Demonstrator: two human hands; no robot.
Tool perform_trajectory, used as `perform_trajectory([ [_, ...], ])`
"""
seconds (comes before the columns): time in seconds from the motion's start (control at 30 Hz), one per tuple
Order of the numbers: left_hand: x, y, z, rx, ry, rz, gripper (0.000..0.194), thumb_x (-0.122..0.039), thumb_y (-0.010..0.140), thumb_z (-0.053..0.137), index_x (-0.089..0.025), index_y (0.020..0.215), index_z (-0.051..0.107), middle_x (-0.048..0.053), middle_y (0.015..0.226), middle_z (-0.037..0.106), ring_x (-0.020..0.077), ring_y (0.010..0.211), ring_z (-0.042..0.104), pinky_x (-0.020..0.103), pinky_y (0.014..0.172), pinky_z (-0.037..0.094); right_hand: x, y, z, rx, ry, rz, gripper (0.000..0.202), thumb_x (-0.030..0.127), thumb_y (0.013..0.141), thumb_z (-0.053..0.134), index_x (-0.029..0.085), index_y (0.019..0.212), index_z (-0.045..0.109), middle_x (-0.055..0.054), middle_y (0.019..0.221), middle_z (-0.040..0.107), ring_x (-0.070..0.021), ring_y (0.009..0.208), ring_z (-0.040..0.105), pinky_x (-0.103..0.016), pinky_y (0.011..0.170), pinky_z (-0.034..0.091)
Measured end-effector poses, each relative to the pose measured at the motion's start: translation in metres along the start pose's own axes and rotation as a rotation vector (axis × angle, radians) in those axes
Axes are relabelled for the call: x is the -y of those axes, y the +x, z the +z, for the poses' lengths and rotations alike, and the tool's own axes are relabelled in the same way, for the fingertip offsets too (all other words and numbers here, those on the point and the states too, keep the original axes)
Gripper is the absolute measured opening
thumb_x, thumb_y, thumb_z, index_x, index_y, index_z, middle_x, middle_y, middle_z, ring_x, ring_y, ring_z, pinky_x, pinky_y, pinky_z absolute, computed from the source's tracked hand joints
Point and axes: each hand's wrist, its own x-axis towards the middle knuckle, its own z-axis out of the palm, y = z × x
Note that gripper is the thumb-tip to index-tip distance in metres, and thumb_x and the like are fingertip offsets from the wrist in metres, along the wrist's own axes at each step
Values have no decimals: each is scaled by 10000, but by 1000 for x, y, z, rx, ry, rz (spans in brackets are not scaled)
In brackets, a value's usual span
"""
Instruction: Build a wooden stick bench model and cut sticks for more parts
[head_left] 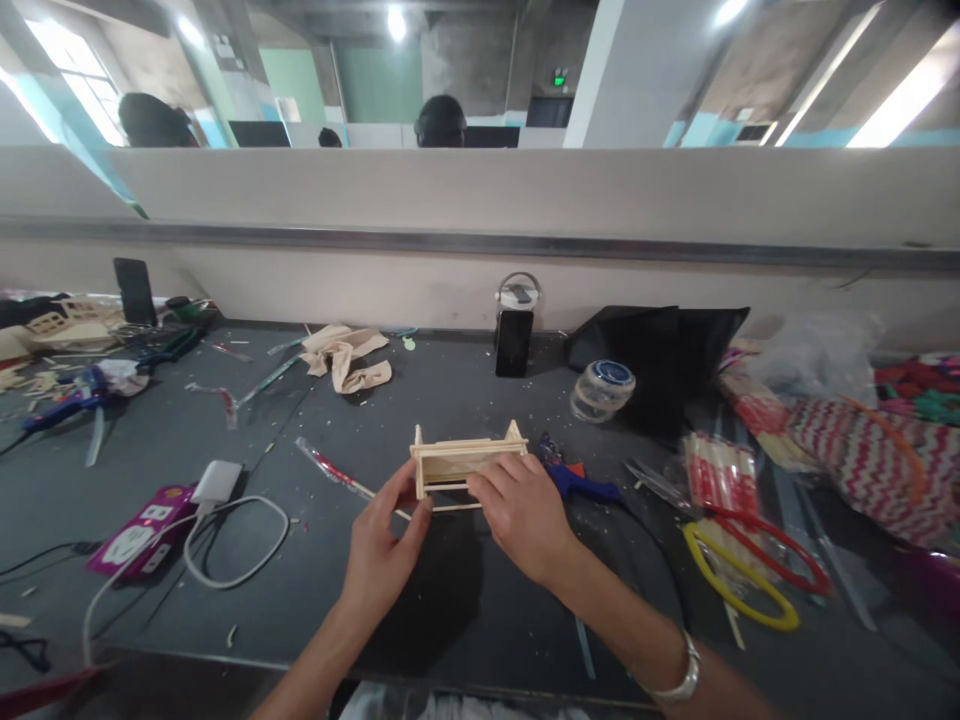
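A small frame built of pale wooden sticks (457, 450) stands on the dark table in front of me, with short posts at its two upper corners. My left hand (388, 535) grips its left end, thumb at the front and fingers around the side. On the right part of the frame rests my right hand (521, 510), its fingers bent together at the front sticks; whether a small piece is pinched there is hidden. Just right of the frame lies a blue glue gun (581, 485), its cord running toward the front edge.
At right are a clear jar (602, 390), scissors (660, 482), packed sticks (721, 475) and yellow-handled pliers or scissors (739, 580). A phone (514, 343) leans at the back. Crumpled brown paper (345, 355), a purple power strip (146, 530) and another glue gun (67, 400) lie left.
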Motion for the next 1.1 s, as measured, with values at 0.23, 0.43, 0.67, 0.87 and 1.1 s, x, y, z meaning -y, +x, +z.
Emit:
perform_trajectory([
  [0.23, -1, -1, 1, -17, 45, 11, 395, -320, 852, 549, -210, 1231, 522, 51, 1006, 680, 174, 836, 654, 313, 771, 520, -2, 0, -1, 35, 13, -6, 81, 142, 852, 558, 167, 838, 633, -41, 745, 627, -207, 772, 479, -347, 697, 310],
  [0.43, -2, 1, -3, -52, 257, 249, 345, -245, 847, 557, -248, 1191, 560, 63, 1086, 593, 201, 994, 580, 352, 873, 468, -3, 0, 0, 53, 13, -11, 42, 159, 837, 595, 167, 839, 636, -34, 761, 629, -210, 780, 483, -346, 712, 315],
  [0.67, -1, 5, -3, -25, 268, 349, 241, -202, 857, 535, -241, 1081, 614, 50, 991, 553, 164, 861, 582, 288, 743, 488, -3, 0, 0, 63, 15, -10, 65, 157, 856, 572, 172, 819, 623, -35, 761, 632, -205, 783, 483, -342, 702, 300],
  [0.87, -4, 6, -2, -43, 255, 367, 213, -170, 864, 517, -216, 1047, 614, 43, 946, 568, 155, 850, 581, 270, 737, 483, -3, 1, 1, 38, 27, -11, 75, 150, 845, 581, 173, 788, 622, -30, 743, 623, -202, 769, 477, -338, 691, 298],
  [1.1, -6, 7, -3, -35, 225, 375, 198, -138, 854, 534, -189, 1027, 616, 39, 923, 560, 142, 829, 569, 255, 729, 473, -3, 0, 3, 4, 39, -8, 79, 155, 837, 598, 175, 763, 618, -26, 727, 610, -202, 757, 469, -335, 682, 296],
])
